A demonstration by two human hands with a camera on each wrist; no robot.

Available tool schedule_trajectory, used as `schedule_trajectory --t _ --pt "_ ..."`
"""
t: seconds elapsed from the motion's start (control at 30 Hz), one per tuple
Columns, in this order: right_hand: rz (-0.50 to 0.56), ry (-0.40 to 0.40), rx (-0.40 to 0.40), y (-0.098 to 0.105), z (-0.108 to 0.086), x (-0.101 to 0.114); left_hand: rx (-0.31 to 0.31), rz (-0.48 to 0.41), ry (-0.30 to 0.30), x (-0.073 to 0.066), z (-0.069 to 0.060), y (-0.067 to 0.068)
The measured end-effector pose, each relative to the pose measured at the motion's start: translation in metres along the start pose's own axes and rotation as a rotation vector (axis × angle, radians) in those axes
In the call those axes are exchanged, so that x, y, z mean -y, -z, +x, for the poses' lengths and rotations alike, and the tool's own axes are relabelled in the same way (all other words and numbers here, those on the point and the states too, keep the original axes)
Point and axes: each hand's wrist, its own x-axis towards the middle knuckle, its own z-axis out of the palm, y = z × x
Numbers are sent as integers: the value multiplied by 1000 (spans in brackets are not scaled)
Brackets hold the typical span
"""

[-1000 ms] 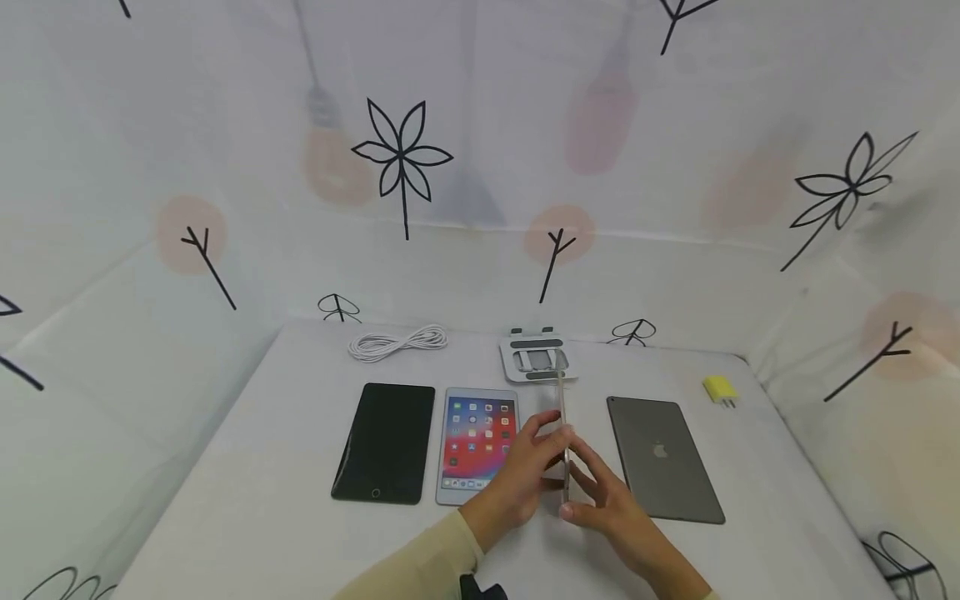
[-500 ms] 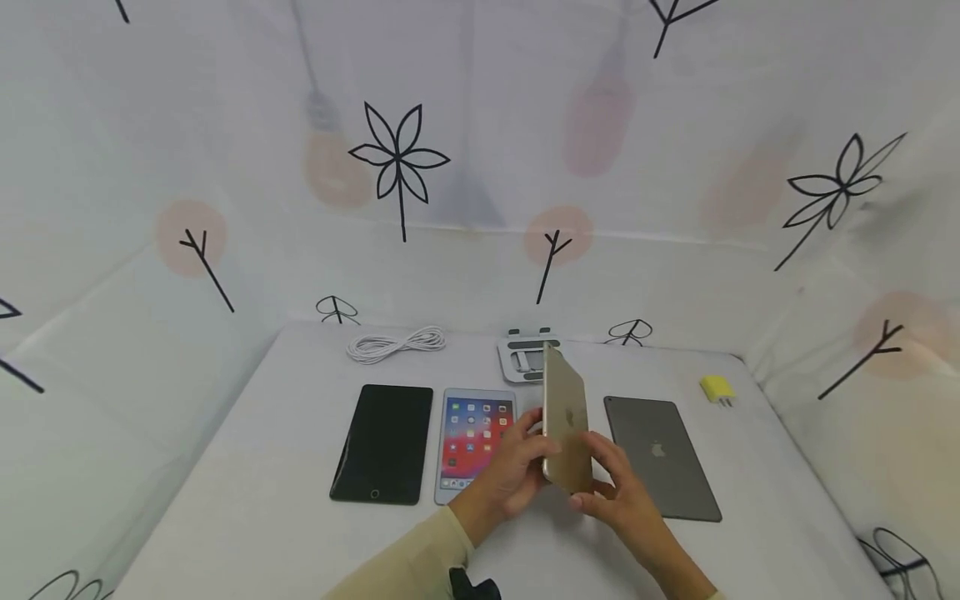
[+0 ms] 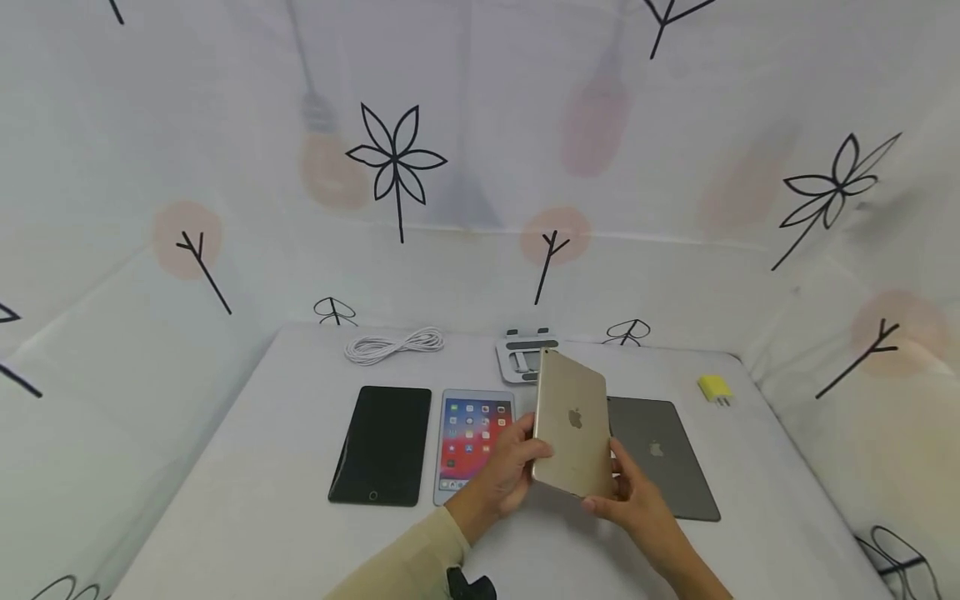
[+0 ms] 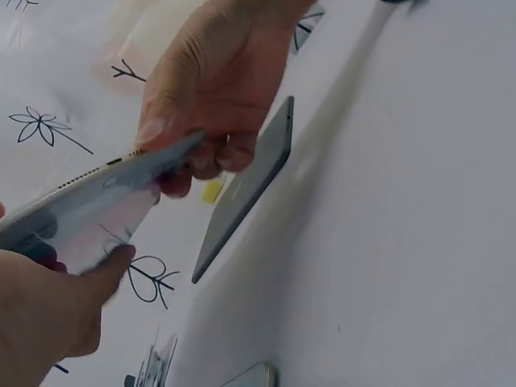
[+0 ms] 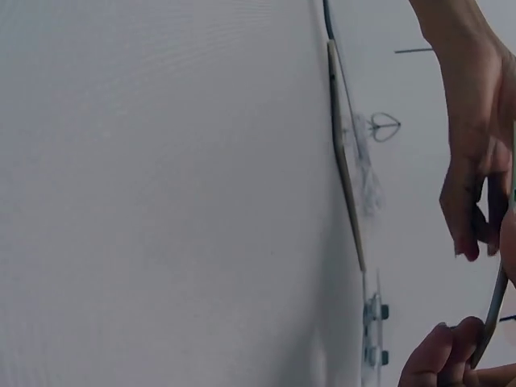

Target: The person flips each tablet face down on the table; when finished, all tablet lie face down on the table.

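Note:
A gold tablet [image 3: 573, 425] is held up off the table, its back with a logo facing the head camera. My left hand [image 3: 498, 475] grips its left edge, thumb on the back. At its lower right corner my right hand [image 3: 637, 504] pinches the edge between thumb and fingers. In the left wrist view the tablet [image 4: 89, 210] is tilted between my left hand [image 4: 56, 314] and my right hand [image 4: 218, 97]; its screen side reflects light. The right wrist view shows only a thin part of it at the right edge.
On the white table [image 3: 247, 517] lie a black tablet [image 3: 384, 446], a white tablet with a lit screen [image 3: 474, 433], and a grey tablet [image 3: 663, 458] face down. Behind are a coiled white cable [image 3: 393, 345], a folded stand [image 3: 513, 358] and a yellow plug [image 3: 715, 388].
The gold tablet has turned from edge-on to showing its back to the head camera. My right hand has moved slightly right with its edge, while my left hand has shifted slightly left.

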Motion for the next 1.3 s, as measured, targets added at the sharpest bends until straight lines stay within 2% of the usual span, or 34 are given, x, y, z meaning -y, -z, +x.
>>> schedule_trajectory --t 0.2,0.33,0.53,0.63,0.83,1.03,1.3 --pt "-159 14 -15 9 2 1 -30 163 12 -4 2 11" --pt "-237 12 1 15 4 -1 -58 216 44 -5 3 17" --pt "-311 -8 37 20 5 -4 -5 236 92 -6 5 23" --pt "-359 -14 51 22 5 -5 2 255 108 -5 6 24" --pt "-420 -14 95 28 6 -6 -30 269 123 -2 5 25" --pt "-483 36 113 37 10 -11 -77 278 155 1 0 25" --pt "-520 91 157 41 15 -17 -85 244 212 3 -4 27"
